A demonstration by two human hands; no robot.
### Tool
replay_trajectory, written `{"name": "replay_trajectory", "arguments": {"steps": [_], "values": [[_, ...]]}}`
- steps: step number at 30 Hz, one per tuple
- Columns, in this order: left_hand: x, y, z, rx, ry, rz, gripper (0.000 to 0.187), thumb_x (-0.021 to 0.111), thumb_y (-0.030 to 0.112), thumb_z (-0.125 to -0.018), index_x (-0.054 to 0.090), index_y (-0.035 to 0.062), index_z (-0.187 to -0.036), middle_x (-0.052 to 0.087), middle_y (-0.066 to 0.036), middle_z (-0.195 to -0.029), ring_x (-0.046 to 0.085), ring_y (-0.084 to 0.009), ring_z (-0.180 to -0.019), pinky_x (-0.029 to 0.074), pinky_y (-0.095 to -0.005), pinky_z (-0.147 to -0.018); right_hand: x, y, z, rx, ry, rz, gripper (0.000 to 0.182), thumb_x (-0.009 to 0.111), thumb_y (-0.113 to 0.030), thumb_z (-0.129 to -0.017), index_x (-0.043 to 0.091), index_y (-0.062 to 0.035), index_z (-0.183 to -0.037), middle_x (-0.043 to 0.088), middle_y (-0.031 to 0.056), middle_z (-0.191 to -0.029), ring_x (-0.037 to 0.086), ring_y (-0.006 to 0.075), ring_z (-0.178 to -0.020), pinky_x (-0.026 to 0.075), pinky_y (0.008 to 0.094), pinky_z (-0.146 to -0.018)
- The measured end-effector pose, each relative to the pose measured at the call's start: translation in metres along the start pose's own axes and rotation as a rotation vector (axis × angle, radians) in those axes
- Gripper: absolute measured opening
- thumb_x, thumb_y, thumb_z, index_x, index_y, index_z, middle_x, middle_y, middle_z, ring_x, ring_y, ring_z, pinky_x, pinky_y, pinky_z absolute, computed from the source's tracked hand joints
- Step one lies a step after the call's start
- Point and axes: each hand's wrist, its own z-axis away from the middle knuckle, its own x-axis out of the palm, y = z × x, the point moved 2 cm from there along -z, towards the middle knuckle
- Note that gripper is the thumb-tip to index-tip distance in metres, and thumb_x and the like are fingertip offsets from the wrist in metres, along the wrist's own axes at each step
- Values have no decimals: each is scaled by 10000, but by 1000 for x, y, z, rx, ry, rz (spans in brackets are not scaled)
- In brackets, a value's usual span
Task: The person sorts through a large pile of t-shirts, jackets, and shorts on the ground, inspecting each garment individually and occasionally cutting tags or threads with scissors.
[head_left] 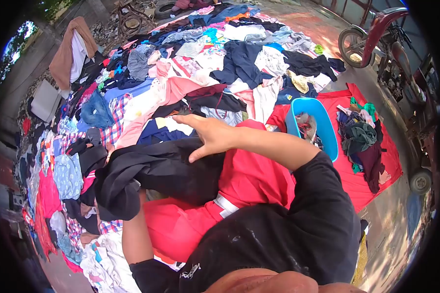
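My right hand (208, 134) lies flat on a black garment (151, 173), fingers spread, its grip pinching nothing. The garment is draped across my left forearm and over a red garment (244, 178) in front of me. My left hand is buried under the black cloth, so I cannot tell how its grip stands. Heaped clothes (190, 63) cover the ground beyond, and a blue tub (327, 132) sits just right of my right arm on a red sheet (362, 188).
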Motion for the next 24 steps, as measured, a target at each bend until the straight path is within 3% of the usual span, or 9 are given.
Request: {"name": "replay_trajectory", "arguments": {"steps": [2,6,8,9,12,13,16,19,24], "values": [[-12,3,-9,7,-5,10,499,490,309,-1037,450,39,-1455,532,-87,-1438,559,-287,-1252,415,-427,-1114,55,36,10,-108,-62,38,1373,913,-482,-631,25,-86,-1601,187,260,-1620,551,399,-1254,495,450,-973],[-29,-13,-40,-35,-92,-14,454,491,318,-1042,515,43,-1403,571,-99,-1390,574,-287,-1245,432,-452,-1111,102,12,-12,257,-301,-291,1280,860,-339,-688,-5,-101,-1601,588,297,-1300,611,452,-1149,501,451,-971],[-83,-26,-73,-98,-17,4,429,486,307,-1047,536,36,-1377,590,-115,-1359,588,-284,-1227,440,-456,-1102,171,48,-17,209,-21,-445,755,759,-256,-750,478,-22,-1411,708,262,-1030,690,397,-982,525,451,-880],[-80,-34,-86,-66,597,-224,319,517,200,-1035,604,24,-1286,652,-140,-1266,626,-259,-1162,483,-410,-1043,192,56,-15,226,11,-587,471,743,-220,-756,659,22,-1151,709,270,-1025,703,380,-958,532,434,-859],[-131,-44,-100,-254,741,-632,785,678,244,-937,243,87,-1571,354,-221,-1557,433,-336,-1386,365,-529,-1110,251,83,17,697,-127,-921,424,753,-185,-782,676,88,-1097,735,214,-970,711,289,-919,534,369,-842],[-146,-47,-98,-232,742,-776,887,700,263,-916,143,114,-1590,253,-242,-1594,336,-363,-1441,303,-559,-1135,304,118,39,804,-98,-950,473,775,-209,-785,649,120,-1100,708,181,-878,686,249,-771,532,367,-684],[-165,-64,-95,-119,644,-981,888,704,191,-908,149,84,-1592,164,-287,-1622,162,-384,-1528,183,-515,-1209,268,106,59,1128,-416,-916,337,650,-160,-844,602,112,-1037,551,103,-685,499,165,-500,358,340,-426],[-151,-68,-99,-157,480,-1012,746,665,84,-925,261,22,-1549,193,-284,-1615,162,-377,-1530,218,-434,-1215,238,121,52,1127,-676,-884,287,584,-123,-851,586,100,-1032,539,101,-671,512,183,-500,397,346,-439],[-163,-66,-108,-88,373,-1225,482,668,106,-923,520,20,-1373,294,-223,-1606,333,-358,-1469,306,-485,-1170,71,244,-34,1150,-312,-557,376,630,-107,-825,567,158,-1083,606,226,-771,654,316,-547,573,439,-454]]}}
